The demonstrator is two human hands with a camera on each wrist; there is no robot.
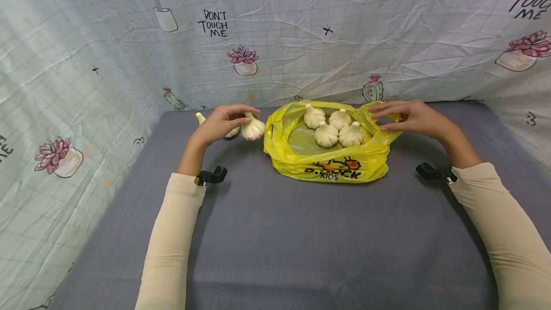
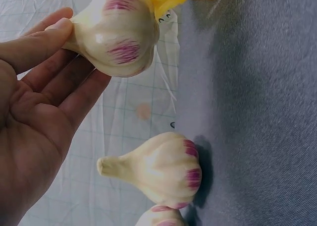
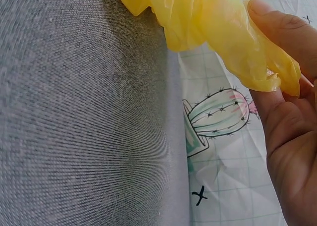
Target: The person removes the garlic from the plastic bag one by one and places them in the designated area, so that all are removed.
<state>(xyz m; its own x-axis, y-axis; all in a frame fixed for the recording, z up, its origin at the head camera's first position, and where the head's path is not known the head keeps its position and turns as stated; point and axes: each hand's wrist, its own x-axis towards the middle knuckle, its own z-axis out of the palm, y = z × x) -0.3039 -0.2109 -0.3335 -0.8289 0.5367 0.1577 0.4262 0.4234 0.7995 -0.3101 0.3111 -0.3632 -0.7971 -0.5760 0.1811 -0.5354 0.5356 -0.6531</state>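
Between thumb and fingers, my left hand (image 1: 225, 122) pinches a garlic bulb (image 1: 253, 128) by its stem, just left of the yellow plastic bag (image 1: 327, 166). The left wrist view shows that bulb (image 2: 121, 35) with purple streaks, lifted off the table. Below it two more garlic bulbs (image 2: 161, 169) rest on the cloth; in the head view my hand partly hides them. My right hand (image 1: 415, 117) grips the bag's right rim, its yellow film (image 3: 233, 42) held between thumb and fingers. The bag's mouth is open, and several pale garlic bulbs (image 1: 326, 134) sit inside toward its right and back.
A dark grey cloth (image 1: 301, 238) covers the table. Behind and to the left hangs a pale printed curtain (image 1: 275, 27) with cactus drawings, meeting the table's back edge close behind the bag. Black wrist mounts (image 1: 213, 175) are on both arms.
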